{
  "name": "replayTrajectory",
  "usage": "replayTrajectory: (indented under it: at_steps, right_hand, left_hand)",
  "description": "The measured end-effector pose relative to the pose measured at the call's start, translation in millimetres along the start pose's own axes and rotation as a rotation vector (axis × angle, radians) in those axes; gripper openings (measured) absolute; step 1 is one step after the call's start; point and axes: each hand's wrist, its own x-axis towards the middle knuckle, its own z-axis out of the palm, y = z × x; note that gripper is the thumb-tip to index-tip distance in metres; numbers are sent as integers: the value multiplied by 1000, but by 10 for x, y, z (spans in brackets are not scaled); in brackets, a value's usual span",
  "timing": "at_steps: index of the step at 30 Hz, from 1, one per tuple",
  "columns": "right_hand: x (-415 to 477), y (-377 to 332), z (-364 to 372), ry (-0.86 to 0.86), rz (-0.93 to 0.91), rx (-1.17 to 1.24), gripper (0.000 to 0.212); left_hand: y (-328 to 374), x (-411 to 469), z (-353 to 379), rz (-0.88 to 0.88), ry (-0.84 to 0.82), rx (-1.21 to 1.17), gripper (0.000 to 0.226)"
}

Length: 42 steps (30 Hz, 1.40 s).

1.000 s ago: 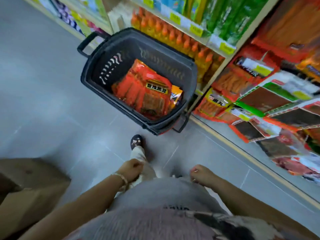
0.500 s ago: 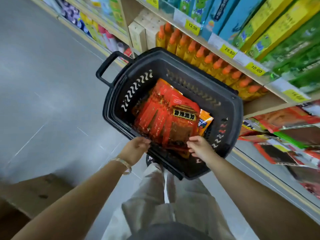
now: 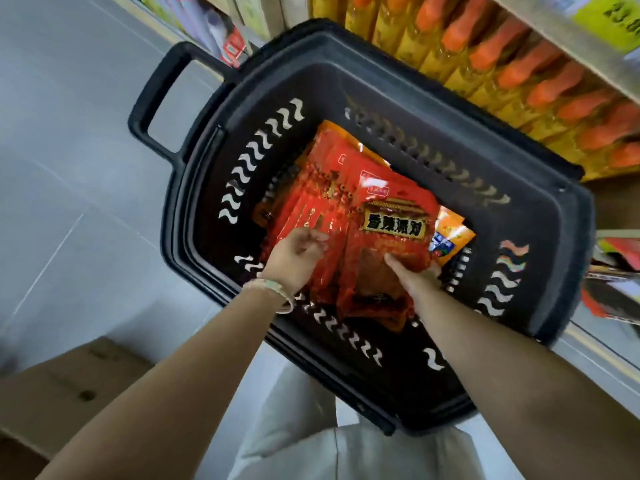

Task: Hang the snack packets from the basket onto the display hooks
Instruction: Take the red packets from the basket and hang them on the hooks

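Note:
A black plastic basket with a side handle stands on the floor in front of me. Inside lies a pile of red snack packets, with an orange packet under their right side. My left hand is down in the basket, its fingers curled on the left packets of the pile. My right hand holds the top red packet at its lower right, thumb on its face, fingers past its edge. The hanging packets at the far right are blurred and no hook can be made out.
A shelf of yellow bottles with orange caps runs just behind the basket. A brown cardboard box sits on the grey tiled floor at lower left. My light trousers show below the basket.
I have leaned in over the basket. Both hands went from my lap to the basket's near rim, then down onto the red packets.

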Motion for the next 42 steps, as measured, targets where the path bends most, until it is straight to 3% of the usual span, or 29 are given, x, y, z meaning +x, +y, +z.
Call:
replayTrajectory:
  at_steps: [3, 8, 10, 14, 16, 19, 21, 23, 25, 27, 32, 34, 36, 40, 42]
  right_hand:
    - [1, 112, -80, 25, -58, 68, 102]
    - [-230, 110, -302, 84, -201, 105, 43]
    - [-387, 30, -395, 14, -334, 141, 33]
    - [-747, -186, -565, -206, -450, 199, 27]
    - [-848, -256, -601, -343, -418, 261, 29]
    - [-922, -299, -529, -574, -308, 343, 38]
    - [-907, -307, -401, -635, -201, 317, 50]
    - [-829, -307, -245, -579, -170, 219, 58]
    - [-667, -291, -120, -395, -196, 147, 50]
    - [-487, -264, -50, -239, -163, 145, 50]
    - [-120, -149, 81, 9, -4, 4, 98]
    - [-49, -132, 112, 26, 40, 45, 104]
    - [6, -109, 111, -3, 16, 142, 96]
    - [-4, 16, 11, -44, -83, 219, 45]
    - [-127, 45, -86, -59, -91, 233, 54]
  left_hand:
    - [-37, 30, 4, -43, 7, -3, 19]
    - [-37, -11, 32, -99, -19, -18, 17]
    - [-21, -51, 30, -102, -8, -4, 17]
    - [18, -87, -17, -106, 68, 26, 29]
    - [47, -64, -61, -134, 79, 24, 44]
    - [123, -62, -149, -254, 7, -89, 83]
    - [106, -55, -200, -317, 11, -219, 82]
    - [50, -40, -219, -269, 53, -224, 41]
    - [15, -37, -233, -216, 108, -154, 14]
    - [-20, -43, -238, -187, 169, -84, 12]
    - [-77, -32, -173, -149, 210, -30, 18]
    - [-78, -25, -156, -143, 196, -53, 25]
    - [-79, -11, -163, -134, 179, -52, 24]
    - [-63, -17, -193, -114, 151, -80, 11]
    - [-13, -62, -210, -112, 155, -101, 16]
